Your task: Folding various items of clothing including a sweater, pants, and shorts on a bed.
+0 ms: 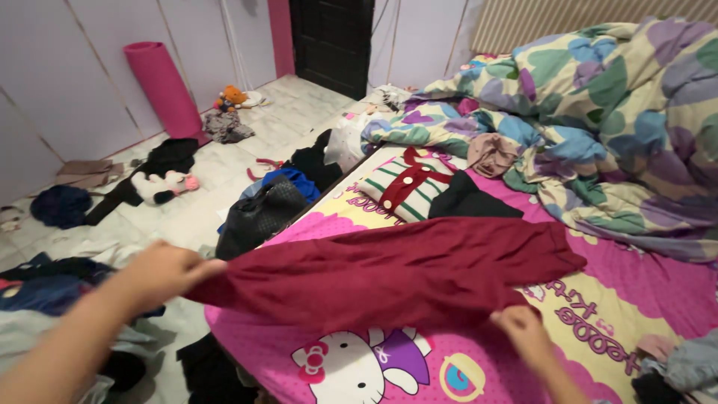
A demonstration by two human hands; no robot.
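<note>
- Hands first: left hand (166, 271) out over the bed's edge, fingers pinched shut on one end of a long dark-red fabric garment (396, 271); forearm runs in from the lower left corner.
- Right hand (523, 331) low at centre-right, fingers closed on the lower hem of the same dark-red garment.
- Garment stretched between the two hands, lying mostly flat across the near part of the bed, its far end reaching toward the right.
- Bed sheet (479, 374) beneath it: bright pink and yellow with a white cartoon cat figure printed near the front edge.
- Bottom right corner: a small heap of grey and dark clothes (677, 370) on the sheet.
- Just beyond the garment: a folded striped knit in cream and green with a red button band (407, 187), and a black cloth (470, 202) touching its right side.
- Further back, right: a crumpled quilt with large pastel heart shapes (613, 120); a dusty-pink cloth item (492, 153) sits on its near fold.
- Beside the bed, left: a black quilted bag (258, 217) leaning at the bed's edge, blue cloth (293, 179) behind it.
- Tiled floor (292, 120) strewn with dark clothes and a white plush toy (161, 187).
- Far left: a rolled pink mat (163, 86) upright against the pale wall; a small orange toy (232, 97) nearby; dark door (333, 41) at the back.
</note>
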